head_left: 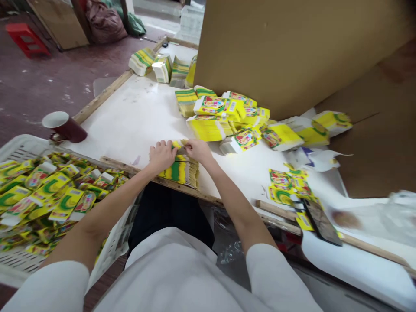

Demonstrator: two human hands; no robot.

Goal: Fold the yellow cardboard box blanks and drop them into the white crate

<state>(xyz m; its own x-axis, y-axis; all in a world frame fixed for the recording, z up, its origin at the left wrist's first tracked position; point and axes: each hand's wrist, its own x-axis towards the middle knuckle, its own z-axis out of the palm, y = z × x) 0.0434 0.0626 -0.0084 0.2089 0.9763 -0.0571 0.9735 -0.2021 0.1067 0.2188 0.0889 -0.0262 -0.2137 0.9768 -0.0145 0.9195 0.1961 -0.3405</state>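
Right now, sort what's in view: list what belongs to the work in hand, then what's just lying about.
Work in hand, apparently:
- Left hand and right hand, both holding a yellow carton
- Carton stack below them
- Carton piles farther back
- White basket of cartons

Probably just lying about:
- Maroon mug
- Phone
- Red stool
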